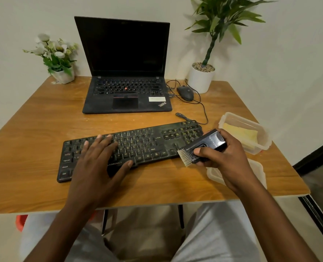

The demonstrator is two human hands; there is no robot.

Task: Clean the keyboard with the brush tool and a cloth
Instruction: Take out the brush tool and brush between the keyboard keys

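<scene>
Two hands working: left hand (98, 159) flat, fingers straight, pinning keyboard (149, 142) on counter (43, 114); right hand (223, 154) fingers wrapped round brush tool (207, 143) at its right end. Best sweep bristles (184, 156) along key gaps, lightly.

The laptop (126, 99) is showing "ThinkPad" at the near right corner of its palm rest. The keyboard (156, 146) is bearing "ZEBRONICS" along its near edge, with keys reading "Ctrl", "Shift" and "Alt". Print on the brush tool (211, 142) is proving too small to read.
</scene>
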